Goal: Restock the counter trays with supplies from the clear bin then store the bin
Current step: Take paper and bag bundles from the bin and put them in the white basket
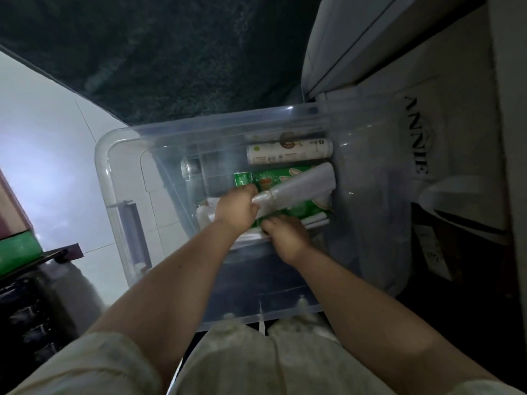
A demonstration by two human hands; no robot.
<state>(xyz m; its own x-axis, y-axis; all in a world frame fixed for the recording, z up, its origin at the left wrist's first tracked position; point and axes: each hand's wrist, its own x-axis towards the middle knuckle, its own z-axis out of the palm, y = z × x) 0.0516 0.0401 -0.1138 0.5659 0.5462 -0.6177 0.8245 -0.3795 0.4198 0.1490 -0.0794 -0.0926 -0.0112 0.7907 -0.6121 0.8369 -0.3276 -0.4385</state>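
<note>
The clear bin (119, 201) stands on the floor below me, open at the top. Both my hands reach inside it. My left hand (235, 209) grips one end of a pale rolled plastic bundle (305, 185), lifted slantwise over a green packet (285, 178). My right hand (286, 236) is curled at the near edge of that green packet, pinching it. A white labelled roll (289, 155) lies at the bin's far side, with another behind it. White items lie under my hands, mostly hidden.
A dark teal rug (171, 52) lies beyond the bin. A white appliance (370, 38) and a white bag printed ANNIE (416, 132) stand to the right, with a white lidded container (462, 203) nearby. White floor tiles (42, 138) and dark clutter are at left.
</note>
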